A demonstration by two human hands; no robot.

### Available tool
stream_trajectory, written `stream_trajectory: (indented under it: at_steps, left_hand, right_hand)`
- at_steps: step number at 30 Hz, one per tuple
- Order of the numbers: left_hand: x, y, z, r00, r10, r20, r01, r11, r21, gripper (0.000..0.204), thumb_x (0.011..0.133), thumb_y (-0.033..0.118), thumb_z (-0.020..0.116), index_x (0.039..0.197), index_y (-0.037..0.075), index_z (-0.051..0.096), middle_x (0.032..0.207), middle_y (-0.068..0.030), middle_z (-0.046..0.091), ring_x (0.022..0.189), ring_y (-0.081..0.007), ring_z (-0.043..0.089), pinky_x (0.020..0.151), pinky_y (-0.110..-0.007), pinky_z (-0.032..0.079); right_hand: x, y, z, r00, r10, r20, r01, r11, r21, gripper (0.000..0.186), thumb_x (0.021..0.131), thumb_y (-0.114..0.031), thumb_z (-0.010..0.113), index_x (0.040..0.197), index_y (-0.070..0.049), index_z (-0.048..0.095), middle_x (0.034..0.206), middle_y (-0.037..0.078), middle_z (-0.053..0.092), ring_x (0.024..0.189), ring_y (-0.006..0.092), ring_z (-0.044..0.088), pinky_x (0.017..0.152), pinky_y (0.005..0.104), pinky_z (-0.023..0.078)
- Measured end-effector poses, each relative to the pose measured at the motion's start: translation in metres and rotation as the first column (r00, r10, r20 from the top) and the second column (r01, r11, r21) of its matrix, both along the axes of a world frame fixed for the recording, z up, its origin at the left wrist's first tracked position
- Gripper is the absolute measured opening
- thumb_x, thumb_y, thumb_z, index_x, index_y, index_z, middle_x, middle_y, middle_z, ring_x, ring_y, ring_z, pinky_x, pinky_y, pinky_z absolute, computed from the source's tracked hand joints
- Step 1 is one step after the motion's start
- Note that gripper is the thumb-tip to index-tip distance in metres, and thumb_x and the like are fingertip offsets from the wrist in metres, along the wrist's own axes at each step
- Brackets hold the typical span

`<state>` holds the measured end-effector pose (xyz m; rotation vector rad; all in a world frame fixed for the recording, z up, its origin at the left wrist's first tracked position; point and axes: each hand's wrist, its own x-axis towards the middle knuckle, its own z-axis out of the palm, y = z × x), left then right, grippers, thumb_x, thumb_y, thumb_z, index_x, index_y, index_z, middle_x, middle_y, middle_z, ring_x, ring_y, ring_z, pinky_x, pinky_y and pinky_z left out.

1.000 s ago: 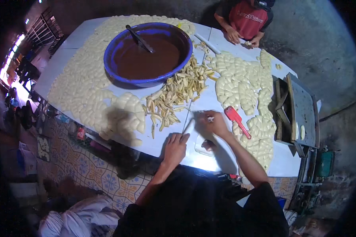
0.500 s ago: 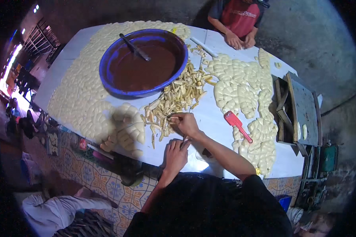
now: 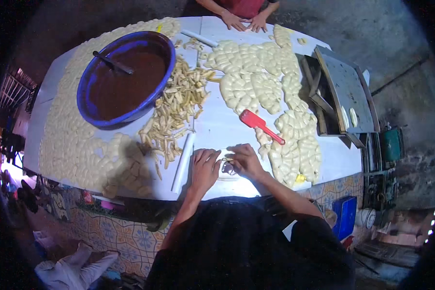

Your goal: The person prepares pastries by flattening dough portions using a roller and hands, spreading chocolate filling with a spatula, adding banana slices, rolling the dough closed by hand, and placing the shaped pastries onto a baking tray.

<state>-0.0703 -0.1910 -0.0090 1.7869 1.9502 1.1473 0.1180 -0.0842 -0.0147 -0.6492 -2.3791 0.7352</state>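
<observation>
Between my hands, at the table's near edge, lies a flat piece of dough (image 3: 229, 178) with a dark brown blob of filling (image 3: 228, 168) on it. My left hand (image 3: 206, 166) rests at its left side, fingers stretched out and lying low. My right hand (image 3: 244, 161) bends over the right side, its fingers pinched round a pale strip that looks like banana (image 3: 224, 159) by the filling. Just left of my left hand is a white rolling pin (image 3: 183, 164). A heap of similar banana strips (image 3: 174, 108) lies beyond it.
A blue basin (image 3: 89, 113) of brown paste with a dark-handled tool (image 3: 113, 63) stands at the left. Dough pieces cover the left (image 3: 72, 145) and right (image 3: 290, 140). A red spatula (image 3: 261, 126) lies on the right dough, near stacked trays (image 3: 345, 92). A co-worker's hands (image 3: 246, 21) work opposite.
My right hand has left the banana heap and come back to the dough. My left hand now lies at its left side. The view has swung right, and the rolling pin shows beside my left hand.
</observation>
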Motion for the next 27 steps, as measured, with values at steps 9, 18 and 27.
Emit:
stream_trajectory:
  at_steps: [9, 18, 27]
  left_hand:
    - [0.01, 0.0, -0.015, 0.994, -0.051, -0.093, 0.049, 0.998, -0.026, 0.016, 0.079, 0.014, 0.077, 0.094, 0.012, 0.079, 0.114, -0.0073, 0.06, 0.114, -0.0292, 0.051, 0.097, -0.044, 0.039]
    - [0.022, -0.04, 0.005, 0.975, -0.145, -0.171, 0.16, 0.984, 0.081, 0.021, 0.074, 0.014, 0.079, 0.094, 0.008, 0.076, 0.114, -0.0115, 0.057, 0.114, -0.0359, 0.05, 0.096, -0.05, 0.041]
    - [0.03, -0.005, -0.011, 0.996, 0.062, -0.06, -0.061, 0.998, 0.019, 0.014, 0.076, 0.004, 0.072, 0.09, 0.006, 0.074, 0.106, -0.0105, 0.058, 0.111, -0.0343, 0.049, 0.095, -0.051, 0.039]
  right_hand:
    - [0.003, -0.027, 0.001, 0.999, -0.045, -0.01, 0.044, 0.995, -0.088, 0.018, 0.078, -0.001, 0.073, 0.096, -0.002, 0.072, 0.095, 0.011, 0.065, 0.091, 0.0329, 0.058, 0.081, 0.0419, 0.051]
    - [0.034, -0.072, -0.013, 0.999, -0.029, -0.015, 0.028, 0.999, -0.023, 0.025, 0.083, -0.001, 0.073, 0.107, -0.005, 0.07, 0.104, 0.012, 0.061, 0.092, 0.0321, 0.055, 0.078, 0.0414, 0.048]
    - [0.001, -0.041, -0.007, 0.948, -0.314, -0.045, 0.286, 0.907, -0.308, 0.019, 0.082, 0.004, 0.064, 0.098, -0.003, 0.071, 0.098, 0.017, 0.065, 0.094, 0.0373, 0.062, 0.084, 0.0453, 0.05]
